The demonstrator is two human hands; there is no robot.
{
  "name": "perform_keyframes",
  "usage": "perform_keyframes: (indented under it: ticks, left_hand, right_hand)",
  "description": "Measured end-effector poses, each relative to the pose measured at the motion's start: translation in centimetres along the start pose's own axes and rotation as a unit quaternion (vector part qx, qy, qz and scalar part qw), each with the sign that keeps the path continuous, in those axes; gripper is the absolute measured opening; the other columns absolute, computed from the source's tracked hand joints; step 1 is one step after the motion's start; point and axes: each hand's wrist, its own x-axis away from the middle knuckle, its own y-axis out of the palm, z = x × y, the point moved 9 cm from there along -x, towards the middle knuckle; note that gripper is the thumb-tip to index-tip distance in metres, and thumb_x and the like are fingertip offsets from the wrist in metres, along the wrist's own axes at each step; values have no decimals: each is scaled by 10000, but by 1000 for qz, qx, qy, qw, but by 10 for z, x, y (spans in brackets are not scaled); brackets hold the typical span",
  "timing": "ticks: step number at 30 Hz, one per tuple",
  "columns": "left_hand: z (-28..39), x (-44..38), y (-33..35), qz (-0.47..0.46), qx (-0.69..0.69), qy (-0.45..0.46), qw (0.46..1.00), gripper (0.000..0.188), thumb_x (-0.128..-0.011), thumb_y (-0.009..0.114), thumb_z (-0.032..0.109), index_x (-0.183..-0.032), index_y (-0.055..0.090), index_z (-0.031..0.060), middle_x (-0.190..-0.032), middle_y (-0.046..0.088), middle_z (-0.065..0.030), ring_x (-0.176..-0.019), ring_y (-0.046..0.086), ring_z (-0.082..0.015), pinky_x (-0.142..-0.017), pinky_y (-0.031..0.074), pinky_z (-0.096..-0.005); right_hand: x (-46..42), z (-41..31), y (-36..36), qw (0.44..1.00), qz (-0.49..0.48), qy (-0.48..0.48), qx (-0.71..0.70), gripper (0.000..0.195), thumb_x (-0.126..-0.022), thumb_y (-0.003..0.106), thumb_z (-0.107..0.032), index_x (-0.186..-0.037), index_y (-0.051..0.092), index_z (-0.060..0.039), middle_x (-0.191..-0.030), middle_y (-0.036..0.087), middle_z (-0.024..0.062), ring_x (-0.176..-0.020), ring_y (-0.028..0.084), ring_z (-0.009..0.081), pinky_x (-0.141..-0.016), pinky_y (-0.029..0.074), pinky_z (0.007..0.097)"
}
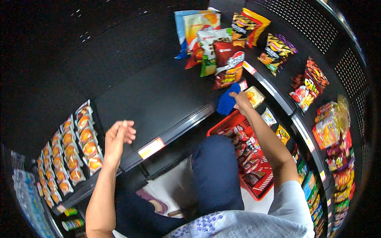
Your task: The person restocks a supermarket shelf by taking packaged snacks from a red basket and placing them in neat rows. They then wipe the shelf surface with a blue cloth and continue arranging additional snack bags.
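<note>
My right hand point(240, 101) grips a blue cloth point(228, 99) at the front edge of a black shelf point(134, 89), just below a dark red bag of snacks point(227, 65). The cloth lies against the shelf's metal front rail point(190, 122). My left hand point(119, 135) is raised over the shelf near its front edge, fingers loosely curled, holding nothing that shows. To its left stand rows of packaged round buns point(89, 147). A red shopping basket point(257, 196) filled with small snack packets sits below my right forearm, beside my knee.
Several snack bags point(205, 38) stand upright at the shelf's back right. More bags point(309, 86) and packs line the curved shelving on the right. A pale yellow pack point(254, 96) lies beside my right hand. Wrapped bottles point(28, 196) are at the far left, green canisters point(73, 224) below.
</note>
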Motion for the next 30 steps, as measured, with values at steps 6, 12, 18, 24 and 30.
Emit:
perform_keyframes:
  ticks: [6,12,18,24,30]
  left_hand:
    - [29,28,-40,67,55,45,995,334,-1041,488,331,-1064,662,46,-804,628,1,-678,575,-74,-620,449,-212]
    - [41,53,-77,113,95,67,987,343,-1031,509,344,-1061,669,42,-798,635,3,-679,578,-72,-634,449,-211]
    - [45,70,-102,139,128,79,979,345,-1034,503,339,-1048,680,44,-782,635,10,-660,577,-63,-626,452,-214]
    - [44,83,-116,146,146,87,975,340,-1038,495,326,-1063,684,45,-782,634,12,-658,571,-57,-626,448,-213]
    - [48,92,-123,156,168,96,969,341,-1034,504,324,-1049,681,33,-771,626,7,-655,558,-63,-622,438,-215]
  right_hand:
    - [71,1,110,971,-199,64,115,213,-912,659,-180,-967,596,15,-841,651,78,-713,659,171,-612,559,318]
    - [143,3,217,897,-322,40,301,345,-882,727,-285,-849,586,28,-734,547,74,-625,563,187,-532,467,332]
    - [210,44,313,887,-430,62,157,365,-885,744,-254,-769,544,28,-707,582,85,-580,588,154,-488,523,282]
    - [267,56,359,876,-463,126,41,289,-957,654,-224,-1006,616,58,-949,700,179,-818,720,252,-718,622,373]
    - [262,40,360,855,-473,184,-112,272,-963,638,-200,-1091,583,34,-1097,672,217,-983,696,331,-889,579,460]
